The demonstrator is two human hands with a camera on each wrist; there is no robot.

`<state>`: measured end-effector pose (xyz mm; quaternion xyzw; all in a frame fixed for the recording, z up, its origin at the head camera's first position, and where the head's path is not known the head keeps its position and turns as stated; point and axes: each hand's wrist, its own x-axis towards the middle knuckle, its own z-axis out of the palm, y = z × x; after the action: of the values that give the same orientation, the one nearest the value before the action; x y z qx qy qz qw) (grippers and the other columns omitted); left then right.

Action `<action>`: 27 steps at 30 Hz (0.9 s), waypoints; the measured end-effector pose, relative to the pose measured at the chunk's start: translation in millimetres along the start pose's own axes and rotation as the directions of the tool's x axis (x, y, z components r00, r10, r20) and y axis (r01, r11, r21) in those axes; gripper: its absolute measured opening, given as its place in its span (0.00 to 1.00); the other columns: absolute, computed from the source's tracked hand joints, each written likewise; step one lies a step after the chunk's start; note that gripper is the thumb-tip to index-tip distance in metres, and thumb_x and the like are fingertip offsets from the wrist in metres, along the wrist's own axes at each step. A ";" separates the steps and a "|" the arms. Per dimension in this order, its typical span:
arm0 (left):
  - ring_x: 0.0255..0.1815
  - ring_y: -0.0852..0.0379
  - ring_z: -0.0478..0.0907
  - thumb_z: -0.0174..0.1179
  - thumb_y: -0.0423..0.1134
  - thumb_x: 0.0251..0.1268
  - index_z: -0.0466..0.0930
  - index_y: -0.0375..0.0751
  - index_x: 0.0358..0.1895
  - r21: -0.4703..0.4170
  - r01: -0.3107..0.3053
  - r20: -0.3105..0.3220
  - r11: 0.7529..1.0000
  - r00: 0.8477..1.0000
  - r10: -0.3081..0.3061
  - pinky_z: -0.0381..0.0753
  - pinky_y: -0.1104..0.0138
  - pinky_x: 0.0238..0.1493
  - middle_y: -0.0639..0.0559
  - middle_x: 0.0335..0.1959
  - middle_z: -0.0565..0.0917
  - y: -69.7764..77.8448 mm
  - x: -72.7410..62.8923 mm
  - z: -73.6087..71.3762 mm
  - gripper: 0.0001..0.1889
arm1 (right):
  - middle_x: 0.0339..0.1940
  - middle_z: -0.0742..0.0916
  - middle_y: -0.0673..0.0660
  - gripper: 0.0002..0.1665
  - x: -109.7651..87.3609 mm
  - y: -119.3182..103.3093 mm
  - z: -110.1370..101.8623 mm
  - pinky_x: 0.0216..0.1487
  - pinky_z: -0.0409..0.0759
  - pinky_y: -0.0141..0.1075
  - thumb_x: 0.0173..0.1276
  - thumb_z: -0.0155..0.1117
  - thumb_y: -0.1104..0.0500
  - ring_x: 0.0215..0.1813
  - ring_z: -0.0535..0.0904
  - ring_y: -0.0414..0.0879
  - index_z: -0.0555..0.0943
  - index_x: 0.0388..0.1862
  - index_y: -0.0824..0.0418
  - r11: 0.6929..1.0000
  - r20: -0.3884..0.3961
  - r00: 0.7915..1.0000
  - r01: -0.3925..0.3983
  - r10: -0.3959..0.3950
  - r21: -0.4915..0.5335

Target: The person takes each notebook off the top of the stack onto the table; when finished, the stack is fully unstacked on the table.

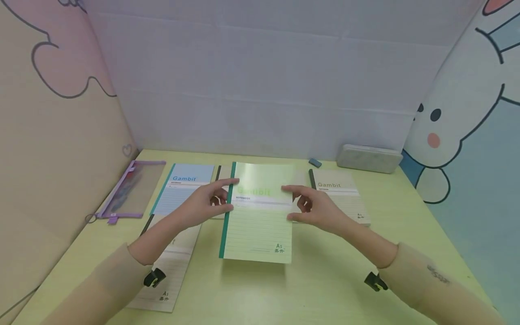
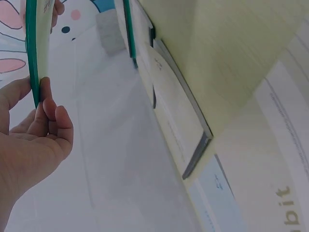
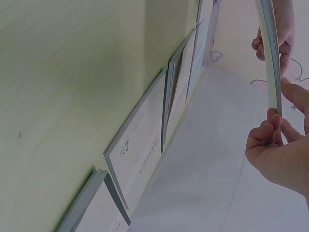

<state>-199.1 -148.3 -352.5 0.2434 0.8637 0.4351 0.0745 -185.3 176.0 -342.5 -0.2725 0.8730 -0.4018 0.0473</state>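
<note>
A green notebook [image 1: 260, 230] with a dark green spine is held up off the table, its cover facing the head camera. My left hand [image 1: 203, 203] pinches the spine side between thumb and fingers; the left wrist view shows this hand [image 2: 38, 140] at the green spine [image 2: 32, 53]. On the opposite edge, my right hand [image 1: 318, 207] pinches the page side, and in the right wrist view the hand [image 3: 282, 147] grips the notebook's edge [image 3: 270, 58]. Behind the green notebook lies another notebook [image 1: 221, 174], mostly hidden.
A blue notebook [image 1: 191, 174] and a cream notebook [image 1: 162, 280], partly under my left forearm, lie at left. Another cream notebook [image 1: 339, 194] lies right. A purple-edged zip pouch [image 1: 136, 189] sits far left. At the back are a small eraser [image 1: 315, 162] and a grey case [image 1: 369, 158].
</note>
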 end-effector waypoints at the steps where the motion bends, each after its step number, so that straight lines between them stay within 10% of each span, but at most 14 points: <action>1: 0.35 0.54 0.74 0.65 0.41 0.60 0.64 0.57 0.68 0.007 0.004 0.006 1.000 1.000 -0.004 0.76 0.65 0.35 0.54 0.35 0.79 -2.1 -4.1 -1.6 0.32 | 0.39 0.77 0.54 0.38 0.9 -0.3 4.1 0.28 0.70 0.30 0.52 0.75 0.52 0.30 0.70 0.43 0.73 0.64 0.50 1.000 0.005 1.000 0.001 -0.001 0.010; 14: 0.31 0.57 0.73 0.65 0.42 0.59 0.63 0.59 0.67 0.071 0.072 0.134 0.995 0.988 -0.081 0.76 0.67 0.34 0.57 0.31 0.79 -36.4 -48.1 -9.3 0.32 | 0.31 0.80 0.55 0.36 8.8 -1.6 64.3 0.28 0.66 0.27 0.52 0.75 0.51 0.27 0.67 0.38 0.74 0.62 0.49 1.000 0.159 0.987 0.028 -0.030 0.011; 27: 0.26 0.61 0.70 0.66 0.42 0.58 0.64 0.51 0.66 0.157 0.173 0.265 0.972 0.941 -0.211 0.71 0.70 0.27 0.56 0.25 0.75 -60.6 -66.2 1.2 0.33 | 0.28 0.82 0.48 0.34 15.2 16.1 111.5 0.28 0.72 0.26 0.52 0.76 0.56 0.25 0.72 0.35 0.76 0.59 0.55 1.000 0.280 0.960 -0.013 0.007 0.020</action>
<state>-162.6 -210.1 -406.4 0.2213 0.8909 0.3291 0.2215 -171.6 101.3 -427.2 -0.3217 0.8545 -0.3684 0.1749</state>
